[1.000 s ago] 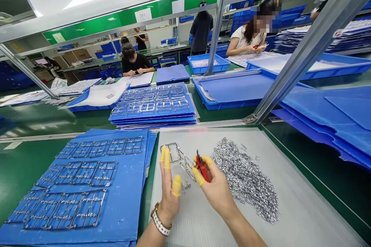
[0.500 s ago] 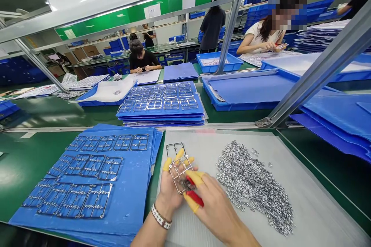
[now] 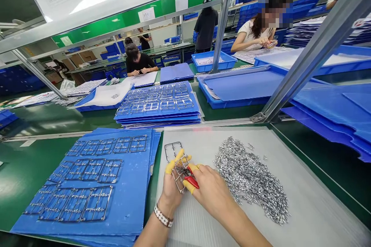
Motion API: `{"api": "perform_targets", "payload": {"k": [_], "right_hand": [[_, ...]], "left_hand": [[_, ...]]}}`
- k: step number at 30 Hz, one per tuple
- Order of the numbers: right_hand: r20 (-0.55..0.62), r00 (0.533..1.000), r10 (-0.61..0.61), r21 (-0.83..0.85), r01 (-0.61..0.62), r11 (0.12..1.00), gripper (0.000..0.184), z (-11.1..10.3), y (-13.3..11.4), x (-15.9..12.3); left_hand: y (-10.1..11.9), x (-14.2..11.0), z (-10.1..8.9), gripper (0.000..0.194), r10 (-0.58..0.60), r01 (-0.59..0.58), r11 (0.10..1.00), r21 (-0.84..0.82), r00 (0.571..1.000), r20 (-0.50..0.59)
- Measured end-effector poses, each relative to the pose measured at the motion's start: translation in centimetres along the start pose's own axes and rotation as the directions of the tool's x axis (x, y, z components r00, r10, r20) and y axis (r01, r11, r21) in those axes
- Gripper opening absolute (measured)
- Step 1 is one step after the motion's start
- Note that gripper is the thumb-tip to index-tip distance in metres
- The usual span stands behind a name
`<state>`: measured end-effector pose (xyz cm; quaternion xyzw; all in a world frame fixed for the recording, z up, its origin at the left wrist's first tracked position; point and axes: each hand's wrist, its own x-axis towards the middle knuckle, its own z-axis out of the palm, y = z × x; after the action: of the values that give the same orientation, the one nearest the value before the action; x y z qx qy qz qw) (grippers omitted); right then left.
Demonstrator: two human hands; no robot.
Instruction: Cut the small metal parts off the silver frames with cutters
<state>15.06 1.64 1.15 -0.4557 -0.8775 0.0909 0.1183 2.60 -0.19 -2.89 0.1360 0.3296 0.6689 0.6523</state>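
My left hand, with yellow finger covers, grips a small metal frame with thin crossing bars. My right hand is closed around red-handled pliers, their jaws against the frame. Fingers and pliers partly hide where the jaws touch. Just beyond my left fingertips, another metal frame lies on the whitish translucent sheet. Right of my hands, a heap of small silvery metal pieces spreads over the same sheet.
On the left, stacked blue sheets carry rows of metal frames. More frames lie on a blue stack behind. A slanting metal post rises at the right, beside blue trays. Co-workers sit across the bench.
The held frame has tilted and turned within my left hand, and the pliers have shifted with it. The whole view has swung slightly; the heap and the lying frame look undisturbed.
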Motion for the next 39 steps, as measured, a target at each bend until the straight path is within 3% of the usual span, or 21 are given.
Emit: {"api": "perform_targets", "payload": {"k": [16, 23, 30, 39], "right_hand": [[0.044, 0.998, 0.034, -0.024, -0.033, 0.999, 0.019, -0.7, -0.3, 0.1], [0.074, 0.996, 0.042, -0.097, -0.035, 0.995, 0.020, -1.1, -0.6, 0.1], [0.018, 0.996, 0.083, -0.118, -0.081, 0.990, 0.024, -1.4, 0.8, 0.1], [0.049, 0.992, 0.118, -0.122, -0.111, 0.986, 0.021, -1.1, 1.1, 0.9]], "left_hand": [[-0.5, 0.2, -0.6, 0.050, 0.030, -0.030, 0.998, 0.056, 1.000, -0.002], [-0.2, -0.2, -0.3, 0.054, 0.063, -0.059, 0.986, 0.157, 0.998, -0.019], [0.3, -0.4, 0.2, 0.055, -0.115, 0.115, 0.993, 0.001, 0.993, -0.009], [0.1, -0.5, -0.2, 0.050, -0.080, 0.082, 0.993, 0.082, 0.996, -0.029]]}}
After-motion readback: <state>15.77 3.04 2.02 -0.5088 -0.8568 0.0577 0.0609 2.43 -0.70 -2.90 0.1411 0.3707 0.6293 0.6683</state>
